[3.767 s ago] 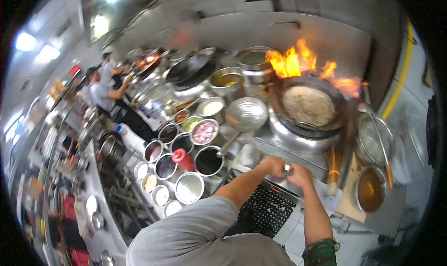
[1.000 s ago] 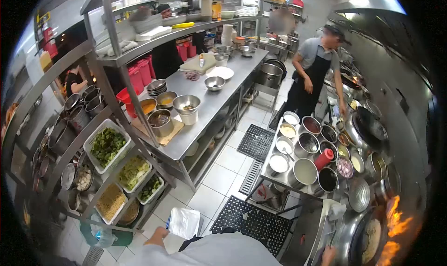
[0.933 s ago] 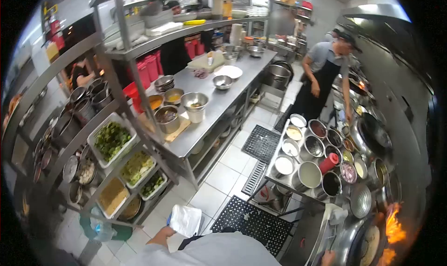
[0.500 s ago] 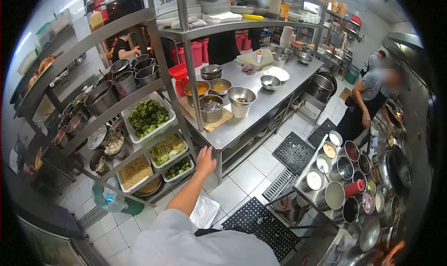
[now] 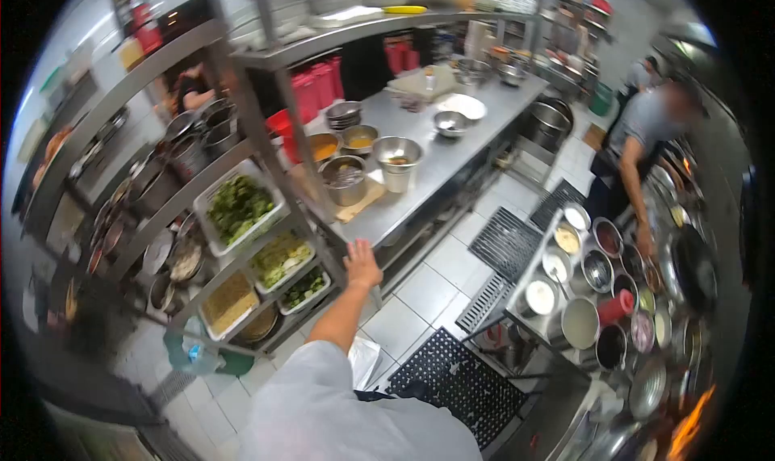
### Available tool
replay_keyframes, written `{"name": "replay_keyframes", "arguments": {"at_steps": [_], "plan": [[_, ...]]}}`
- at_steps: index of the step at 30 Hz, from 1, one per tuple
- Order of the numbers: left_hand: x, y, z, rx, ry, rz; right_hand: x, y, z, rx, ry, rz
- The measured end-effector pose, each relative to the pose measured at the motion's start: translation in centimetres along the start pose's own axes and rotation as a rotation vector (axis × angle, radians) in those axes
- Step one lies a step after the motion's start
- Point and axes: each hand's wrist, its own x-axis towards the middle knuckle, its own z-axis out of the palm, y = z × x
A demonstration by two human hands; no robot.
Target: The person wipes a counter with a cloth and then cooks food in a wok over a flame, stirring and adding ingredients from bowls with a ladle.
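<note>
My left hand [image 5: 362, 265] reaches forward over the floor, fingers stretched and apart, with nothing in it. Its fingertips are right at the near corner of the steel counter [image 5: 395, 219] in this view. On that end of the counter, a steel pot [image 5: 343, 182] stands on a brown board [image 5: 363, 205], beside a steel bowl [image 5: 398, 149] set on a container. To the left of the hand, white trays of broccoli [image 5: 238, 209], chopped pale greens [image 5: 280, 257] and dark green pieces [image 5: 303, 289] sit on a rack. My right hand is out of view.
A perforated black mat [image 5: 444, 380] lies on the tiled floor. At right, a table bears several sauce containers [image 5: 580, 322] near a wok [image 5: 686, 267]. A flame [image 5: 693, 425] rises at bottom right. A co-worker [image 5: 642, 146] stands by the stove, an arm stretched over the containers.
My left hand has spread its fingers and shifted slightly up. The view has tilted a little. The co-worker's arm has reached down toward the containers, and the flame at bottom right has grown.
</note>
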Motion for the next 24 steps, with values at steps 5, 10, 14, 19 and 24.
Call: {"name": "replay_keyframes", "arguments": {"at_steps": [5,10,14,19,24], "plan": [[1.2,0.2,1.9,0.221,0.092,0.164,-5.0,-4.0,-2.7,0.110,-0.003,0.062],[1.3,0.5,2.2,0.193,0.052,0.097,-5.7,-3.0,-2.4,-0.022,0.076,0.067],[1.1,0.8,2.3,0.181,0.033,0.069,-5.5,-5.2,-2.9,0.054,0.009,0.185],[1.5,0.6,2.3,0.142,0.012,0.052,-5.0,-4.0,-2.3,0.033,0.039,0.197],[2.2,0.0,2.8,0.121,-0.016,0.065,-6.0,-5.5,-3.0,0.030,0.071,0.179]]}}
